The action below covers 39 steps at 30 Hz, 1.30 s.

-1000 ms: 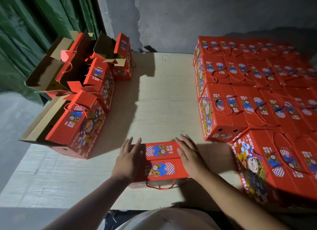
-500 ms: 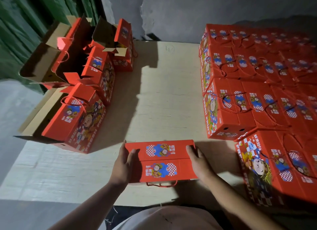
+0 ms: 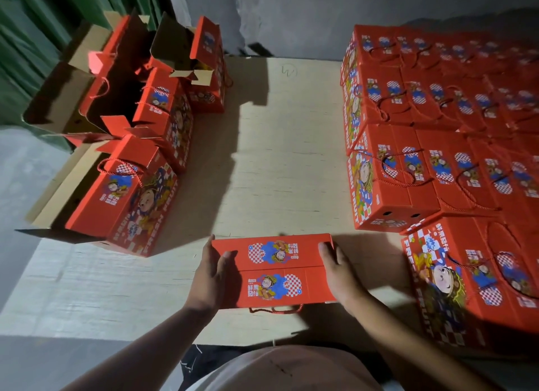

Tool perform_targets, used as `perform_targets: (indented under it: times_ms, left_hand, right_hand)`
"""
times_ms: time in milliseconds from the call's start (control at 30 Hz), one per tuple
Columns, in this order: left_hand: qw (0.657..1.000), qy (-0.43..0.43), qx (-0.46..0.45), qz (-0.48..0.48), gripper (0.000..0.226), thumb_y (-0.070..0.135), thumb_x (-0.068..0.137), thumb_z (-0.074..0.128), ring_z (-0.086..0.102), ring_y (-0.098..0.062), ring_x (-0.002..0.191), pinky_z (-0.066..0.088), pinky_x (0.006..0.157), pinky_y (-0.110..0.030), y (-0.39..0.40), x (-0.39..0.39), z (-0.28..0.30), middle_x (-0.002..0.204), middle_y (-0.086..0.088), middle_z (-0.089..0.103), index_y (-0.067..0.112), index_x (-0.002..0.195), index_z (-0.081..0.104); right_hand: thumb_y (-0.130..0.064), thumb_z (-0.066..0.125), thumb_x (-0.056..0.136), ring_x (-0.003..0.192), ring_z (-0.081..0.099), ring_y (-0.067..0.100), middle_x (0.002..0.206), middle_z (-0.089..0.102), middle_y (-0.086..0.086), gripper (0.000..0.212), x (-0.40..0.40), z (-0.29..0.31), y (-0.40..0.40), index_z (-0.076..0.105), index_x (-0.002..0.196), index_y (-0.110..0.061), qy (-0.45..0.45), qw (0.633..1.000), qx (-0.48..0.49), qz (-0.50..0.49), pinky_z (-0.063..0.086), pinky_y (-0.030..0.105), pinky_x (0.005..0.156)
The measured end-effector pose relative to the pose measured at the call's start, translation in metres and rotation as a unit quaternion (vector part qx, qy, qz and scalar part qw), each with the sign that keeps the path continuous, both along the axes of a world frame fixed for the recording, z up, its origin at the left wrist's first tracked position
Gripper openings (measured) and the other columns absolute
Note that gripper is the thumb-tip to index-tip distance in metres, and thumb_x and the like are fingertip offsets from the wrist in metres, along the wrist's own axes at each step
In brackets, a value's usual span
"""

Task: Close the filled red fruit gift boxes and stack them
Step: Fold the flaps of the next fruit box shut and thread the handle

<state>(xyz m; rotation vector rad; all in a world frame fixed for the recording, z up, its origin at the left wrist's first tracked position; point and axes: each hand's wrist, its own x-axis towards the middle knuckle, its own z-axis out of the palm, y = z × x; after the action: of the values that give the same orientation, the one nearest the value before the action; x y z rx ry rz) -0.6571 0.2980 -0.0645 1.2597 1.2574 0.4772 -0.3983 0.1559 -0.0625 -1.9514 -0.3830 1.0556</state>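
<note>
— Two hands hold one red box (image 3: 274,271). See it? It is at the near edge of the table (image 3: 271,163), right in the middle.

— Yes. How do the hands hold it?

— The left hand (image 3: 208,277) grips the left end. Its thumb lies on the lid and its fingers curl round the side. The right hand (image 3: 338,274) grips the right end the same way, with its fingers bent over the top edge.

— Is the box shut?

— Yes. Both lid flaps lie flat and meet in a line down the middle. A red rope handle (image 3: 275,310) peeks out from under the near side.

— What is on the right side of the table?

— Lots of closed boxes (image 3: 437,104) packed close together, in rows that reach the far right corner. One more closed box (image 3: 466,282) sits at the near right corner, just beside the right hand.

— And on the left side?

— Open boxes (image 3: 140,98) with their flaps sticking up. They line the left edge. The nearest one (image 3: 125,198) has its lid leaning up, and I cannot see inside it.
</note>
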Motion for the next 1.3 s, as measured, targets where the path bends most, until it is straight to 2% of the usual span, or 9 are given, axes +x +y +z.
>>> perform_targets:
  times_ms: [400, 533, 600, 700, 767, 900, 1033, 1133, 1300]
  left_hand:
    - [1.000, -0.006, 0.020, -0.008, 0.021, 0.035, 0.107, 0.056, 0.070, -0.002, 0.103, 0.050, 0.080, -0.018, -0.002, 0.002, 0.020, 0.107, 0.022, 0.075, 0.037, 0.128, 0.052]
    - [1.000, 0.003, -0.017, -0.015, 0.040, 0.056, 0.100, 0.061, 0.072, -0.010, 0.109, 0.058, 0.092, -0.032, -0.011, -0.021, 0.016, 0.122, 0.016, 0.074, 0.043, 0.138, 0.054]
    - [0.999, 0.022, -0.032, 0.001, 0.066, 0.072, 0.091, 0.060, 0.070, -0.015, 0.114, 0.057, 0.099, -0.047, -0.023, -0.035, 0.009, 0.130, 0.010, 0.071, 0.038, 0.147, 0.050]
    - [0.997, 0.010, -0.074, 0.033, 0.069, 0.084, 0.082, 0.054, 0.068, -0.010, 0.111, 0.057, 0.082, -0.045, -0.040, -0.043, 0.006, 0.122, 0.015, 0.073, 0.043, 0.137, 0.057]
    - [0.995, 0.011, -0.085, 0.044, 0.064, 0.086, 0.080, 0.051, 0.067, -0.010, 0.109, 0.056, 0.076, -0.043, -0.045, -0.042, 0.007, 0.114, 0.018, 0.073, 0.044, 0.127, 0.063]
    - [0.995, 0.024, -0.088, 0.034, 0.066, 0.088, 0.079, 0.047, 0.067, -0.010, 0.106, 0.056, 0.079, -0.046, -0.045, -0.041, 0.012, 0.107, 0.019, 0.075, 0.040, 0.119, 0.066]
    - [0.995, 0.044, -0.088, 0.013, 0.073, 0.094, 0.075, 0.043, 0.067, -0.013, 0.105, 0.056, 0.079, -0.044, -0.042, -0.045, 0.013, 0.110, 0.014, 0.075, 0.038, 0.114, 0.066]
    - [0.995, 0.050, -0.086, 0.003, 0.074, 0.096, 0.074, 0.041, 0.067, -0.015, 0.105, 0.056, 0.079, -0.043, -0.042, -0.045, 0.013, 0.111, 0.012, 0.074, 0.037, 0.113, 0.066]
    - [0.995, 0.053, -0.089, 0.002, 0.070, 0.094, 0.077, 0.041, 0.065, -0.015, 0.106, 0.056, 0.082, -0.045, -0.042, -0.044, 0.011, 0.111, 0.014, 0.072, 0.039, 0.112, 0.065]
  right_hand:
    - [-0.062, 0.043, 0.103, 0.108, 0.069, 0.018, 0.126, 0.071, -0.002, 0.053, -0.003, 0.014, -0.001, 0.058, 0.141, -0.029, -0.011, 1.000, 0.011, -0.010, 0.055, 0.039, 0.098]
    - [-0.061, 0.031, 0.106, 0.101, 0.076, 0.012, 0.112, 0.080, -0.004, 0.059, -0.019, 0.013, -0.026, 0.070, 0.125, -0.021, 0.127, 0.986, 0.039, -0.096, 0.060, 0.027, 0.084]
    - [-0.064, 0.027, 0.106, 0.124, 0.066, 0.024, 0.135, 0.070, 0.009, 0.069, -0.023, -0.003, -0.049, 0.062, 0.139, -0.014, 0.221, 0.959, 0.020, -0.175, 0.050, 0.038, 0.106]
    - [-0.051, 0.031, 0.111, 0.149, 0.038, 0.040, 0.160, 0.040, 0.027, 0.063, -0.031, -0.020, -0.076, 0.040, 0.153, -0.006, 0.386, 0.879, -0.054, -0.276, 0.032, 0.053, 0.119]
    - [-0.036, 0.033, 0.113, 0.149, 0.036, 0.043, 0.157, 0.041, 0.031, 0.055, -0.042, -0.022, -0.079, 0.038, 0.152, 0.001, 0.440, 0.850, -0.098, -0.273, 0.030, 0.056, 0.119]
    - [-0.006, 0.028, 0.103, 0.134, 0.048, 0.036, 0.130, 0.065, 0.023, 0.048, -0.057, -0.008, -0.066, 0.054, 0.143, 0.002, 0.482, 0.858, -0.121, -0.132, 0.032, 0.055, 0.118]
    - [0.000, 0.037, 0.098, 0.130, 0.061, 0.031, 0.132, 0.072, 0.012, 0.047, -0.064, 0.005, -0.055, 0.071, 0.129, -0.007, 0.466, 0.878, -0.113, -0.002, 0.045, 0.050, 0.111]
    - [-0.022, 0.061, 0.101, 0.110, 0.071, 0.024, 0.119, 0.077, 0.007, 0.024, -0.071, 0.010, -0.054, 0.073, 0.118, -0.010, 0.375, 0.910, -0.172, 0.053, 0.054, 0.041, 0.098]
    - [-0.043, 0.075, 0.094, 0.104, 0.072, 0.024, 0.114, 0.076, 0.006, 0.034, -0.081, 0.012, -0.057, 0.070, 0.116, -0.018, 0.207, 0.971, -0.120, 0.018, 0.055, 0.038, 0.091]
